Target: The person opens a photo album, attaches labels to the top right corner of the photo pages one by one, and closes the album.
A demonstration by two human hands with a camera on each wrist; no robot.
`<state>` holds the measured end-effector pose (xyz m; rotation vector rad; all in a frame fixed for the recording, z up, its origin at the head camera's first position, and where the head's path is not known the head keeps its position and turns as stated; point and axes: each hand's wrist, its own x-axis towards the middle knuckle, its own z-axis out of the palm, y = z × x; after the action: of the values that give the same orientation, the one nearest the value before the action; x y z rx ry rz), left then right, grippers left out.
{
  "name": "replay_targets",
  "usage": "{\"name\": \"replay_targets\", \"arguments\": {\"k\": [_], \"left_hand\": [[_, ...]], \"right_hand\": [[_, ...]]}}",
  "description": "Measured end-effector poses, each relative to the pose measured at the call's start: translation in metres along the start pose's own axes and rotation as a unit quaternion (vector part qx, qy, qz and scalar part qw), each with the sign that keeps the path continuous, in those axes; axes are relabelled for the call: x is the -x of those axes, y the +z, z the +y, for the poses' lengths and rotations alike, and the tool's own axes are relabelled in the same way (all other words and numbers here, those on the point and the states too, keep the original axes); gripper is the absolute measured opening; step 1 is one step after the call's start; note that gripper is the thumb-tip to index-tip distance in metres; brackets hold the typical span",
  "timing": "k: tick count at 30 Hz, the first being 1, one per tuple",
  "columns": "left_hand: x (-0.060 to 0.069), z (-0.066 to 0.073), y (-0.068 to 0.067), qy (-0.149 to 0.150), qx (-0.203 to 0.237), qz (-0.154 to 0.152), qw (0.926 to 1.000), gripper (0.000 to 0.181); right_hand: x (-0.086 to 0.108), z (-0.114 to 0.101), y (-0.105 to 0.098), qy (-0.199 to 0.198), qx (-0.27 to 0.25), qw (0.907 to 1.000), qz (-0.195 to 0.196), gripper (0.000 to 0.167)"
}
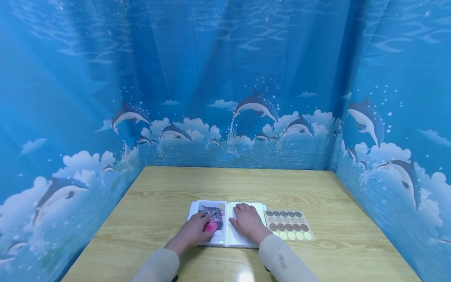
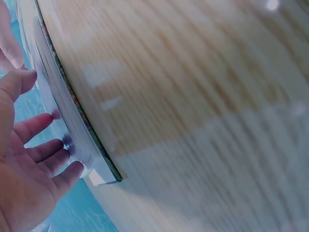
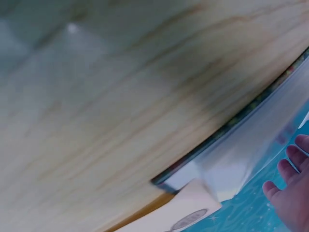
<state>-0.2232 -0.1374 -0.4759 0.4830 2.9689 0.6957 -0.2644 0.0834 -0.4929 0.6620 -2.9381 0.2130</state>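
An open photo album [image 1: 234, 237] with white pages lies on the wooden table. Its left page shows a picture of a striped cat [image 1: 214, 212] with something pink below, and pale round spots near the page's right side. My left hand [image 1: 193, 229] rests over that picture, fingers loosely spread in the left wrist view. On the blank right page lies my right hand [image 1: 248, 221], palm down with fingers extended. A sheet of round stickers [image 1: 289, 224], brown and pale in rows, sits against the album's right side, its near corner also showing in the right wrist view.
The light wood table [image 1: 169, 188] extends around the album on every side. Blue curtains [image 1: 197, 70] printed with dolphins and clouds hang along the back and both sides. A bright light reflection shows at the table's near part.
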Motion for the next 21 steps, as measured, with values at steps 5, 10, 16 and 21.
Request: {"name": "replay_targets", "arguments": {"k": [5, 10, 16, 21], "left_hand": [[0.0, -0.002, 0.001, 0.001, -0.011, 0.023, 0.9997, 0.059], [-0.001, -0.003, 0.002, -0.008, -0.022, 0.038, 0.999, 0.054], [-0.001, -0.007, 0.003, -0.017, -0.039, 0.068, 0.9968, 0.05], [-0.002, -0.01, 0.0, -0.054, -0.033, 0.073, 0.9953, 0.055]], "right_hand": [[0.008, 0.011, -0.001, 0.012, -0.012, 0.9998, 0.006, 0.054], [0.017, 0.021, -0.007, 0.022, -0.026, 0.9994, 0.01, 0.053], [0.027, 0.031, -0.011, 0.041, -0.032, 0.9985, 0.016, 0.052], [0.036, 0.04, -0.013, 0.051, -0.026, 0.9982, 0.02, 0.052]]}}
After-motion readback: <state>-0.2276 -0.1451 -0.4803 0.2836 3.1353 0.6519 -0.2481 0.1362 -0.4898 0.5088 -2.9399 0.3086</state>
